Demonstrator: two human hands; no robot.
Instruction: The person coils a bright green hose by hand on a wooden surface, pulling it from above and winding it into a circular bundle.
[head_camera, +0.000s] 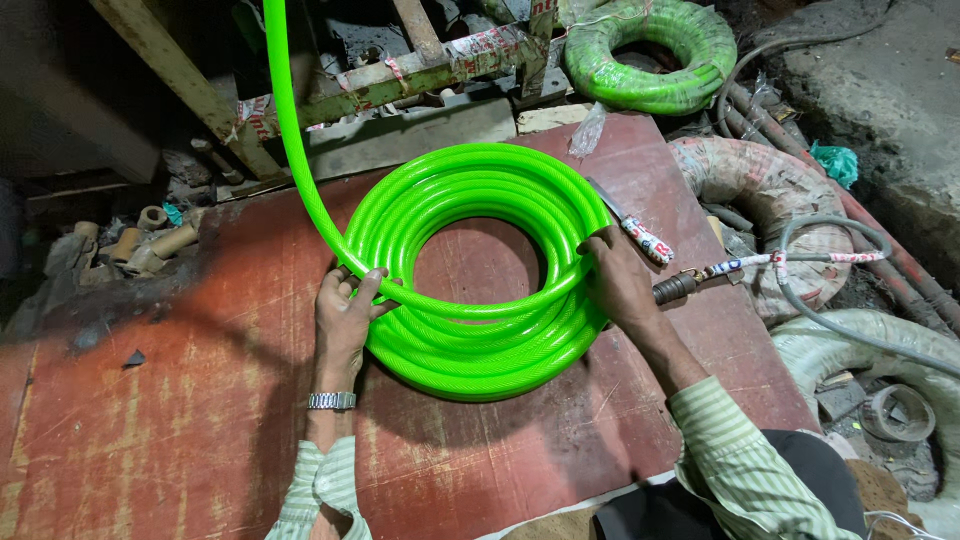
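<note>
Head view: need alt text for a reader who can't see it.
A person's left hand and right hand grip opposite sides of a bright green coiled plastic hose lying flat on a worn red board; one hose end runs up out of frame. A second green hose coil lies behind, and a knife with a taped handle beside the right hand.

A worn red-brown board (180, 440), scratched and smudged with dark grime, serves as the work surface in a dim, cluttered workshop. Behind it stand a rusted metal frame (400, 85) and short pipe offcuts (150, 240) in shadow. To the right, grey and dusty hoses (770, 190) lie heaped beside a rough concrete ledge (890, 90), with another green coil (650, 50) beyond.
</note>
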